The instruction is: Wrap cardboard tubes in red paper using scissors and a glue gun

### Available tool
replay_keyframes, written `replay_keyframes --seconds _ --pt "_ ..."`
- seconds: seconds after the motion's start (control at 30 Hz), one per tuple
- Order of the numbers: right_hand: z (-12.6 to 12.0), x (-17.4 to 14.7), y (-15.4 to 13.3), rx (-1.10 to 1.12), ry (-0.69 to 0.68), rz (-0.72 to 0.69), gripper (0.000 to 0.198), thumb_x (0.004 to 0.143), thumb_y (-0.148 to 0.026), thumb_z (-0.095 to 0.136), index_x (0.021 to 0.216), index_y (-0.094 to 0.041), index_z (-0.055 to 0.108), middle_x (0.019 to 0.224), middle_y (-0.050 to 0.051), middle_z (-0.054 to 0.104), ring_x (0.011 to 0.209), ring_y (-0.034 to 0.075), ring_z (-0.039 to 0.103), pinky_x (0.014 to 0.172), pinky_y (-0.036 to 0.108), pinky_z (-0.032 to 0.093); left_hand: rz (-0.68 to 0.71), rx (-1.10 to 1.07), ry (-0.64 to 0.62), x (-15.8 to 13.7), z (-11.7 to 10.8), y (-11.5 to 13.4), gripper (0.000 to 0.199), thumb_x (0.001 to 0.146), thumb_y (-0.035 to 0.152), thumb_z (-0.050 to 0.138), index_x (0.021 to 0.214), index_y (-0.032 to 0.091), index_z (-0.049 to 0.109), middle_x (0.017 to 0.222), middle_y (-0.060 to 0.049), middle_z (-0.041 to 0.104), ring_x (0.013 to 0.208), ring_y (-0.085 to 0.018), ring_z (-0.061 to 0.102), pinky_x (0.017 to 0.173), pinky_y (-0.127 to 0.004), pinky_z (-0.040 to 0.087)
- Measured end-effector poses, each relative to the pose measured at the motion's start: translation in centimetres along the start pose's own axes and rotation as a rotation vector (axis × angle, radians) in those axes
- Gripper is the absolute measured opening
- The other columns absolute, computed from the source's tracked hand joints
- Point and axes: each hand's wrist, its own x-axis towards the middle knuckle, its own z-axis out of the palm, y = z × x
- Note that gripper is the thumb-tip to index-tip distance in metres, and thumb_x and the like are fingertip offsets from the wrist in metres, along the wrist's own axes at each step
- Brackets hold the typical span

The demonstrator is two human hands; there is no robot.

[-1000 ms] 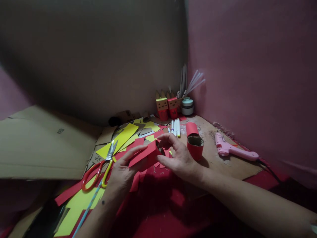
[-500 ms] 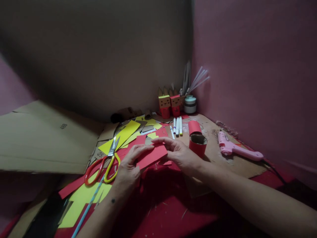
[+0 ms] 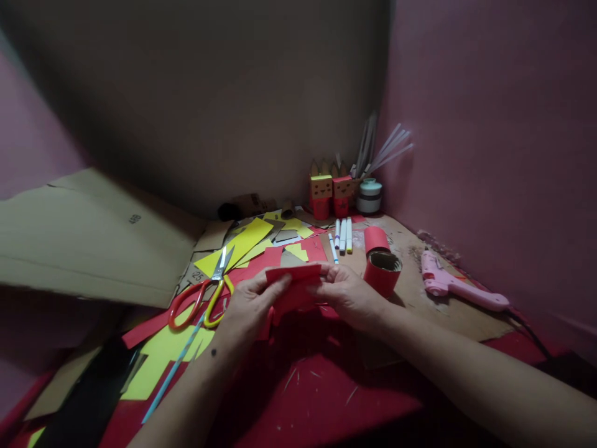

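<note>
A piece of red paper (image 3: 295,287), apparently folded, is held up between both hands above the red table surface. My left hand (image 3: 249,302) pinches its left side, thumb on the near face. On the right side, my right hand (image 3: 347,295) grips the paper with its fingers closed. Left of my left hand lie scissors (image 3: 217,280) with one red and one yellow handle, their blades slightly apart. A red-covered cardboard tube (image 3: 380,283) stands beyond my right hand, beside a smaller red piece (image 3: 375,238).
A pink glue gun (image 3: 459,289) with a cord lies on cardboard at right. Several markers (image 3: 344,236), two box-headed figures (image 3: 321,188) and a lidded jar (image 3: 369,198) are at the back. Yellow paper (image 3: 247,242) and a striped straw (image 3: 172,372) lie at left.
The red paper has been tilted, so its top edge now faces me and its face slopes down. Both hands keep hold of it. The whole view has shifted slightly.
</note>
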Motion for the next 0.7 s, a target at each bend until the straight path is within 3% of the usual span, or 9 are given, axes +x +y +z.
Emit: replay_keyframes --seconds 0.1,0.27,0.47,0.7 --pt "0.3 -0.1 0.2 0.016 -0.072 -0.024 0.040 0.071 -0.017 0.072 0.109 -0.020 0.062 0.092 0.002 0.070 0.081 0.017 0.067 0.087 0.038 0.049 -0.172 -0.155 -0.008 -0.2 0.0 0.3 0.038 0.080 0.045 0.060 0.098 0.013 0.072 0.079 -0.008 0.075 0.068 -0.021 0.068 0.067 -0.030 0.054" --pt "0.9 -0.5 0.1 0.011 -0.060 -0.031 0.043 0.072 -0.016 0.070 0.113 -0.020 0.059 0.095 0.003 0.070 0.083 0.017 0.067 0.089 0.039 0.048 -0.152 -0.255 -0.046 -0.4 -0.1 0.3 0.037 0.082 0.042 0.059 0.099 0.012 0.072 0.087 -0.009 0.075 0.074 -0.022 0.069 0.063 -0.027 0.053" --pt "1.3 -0.6 0.1 -0.006 -0.066 -0.035 0.047 0.073 -0.015 0.067 0.118 -0.021 0.055 0.104 0.004 0.068 0.090 0.017 0.066 0.092 0.038 0.047 -0.170 -0.332 -0.072 -0.3 -0.1 0.6 0.037 0.083 0.039 0.058 0.105 0.012 0.070 0.091 -0.010 0.075 0.074 -0.024 0.069 0.067 -0.031 0.054" --pt "1.2 -0.7 0.4 -0.006 -0.056 -0.026 0.052 0.072 -0.017 0.068 0.121 -0.022 0.052 0.094 0.002 0.070 0.082 0.017 0.067 0.090 0.040 0.048 -0.162 -0.408 -0.067 0.1 0.0 0.1 0.044 0.084 0.044 0.054 0.114 0.014 0.066 0.097 -0.011 0.074 0.084 -0.027 0.069 0.072 -0.035 0.054"
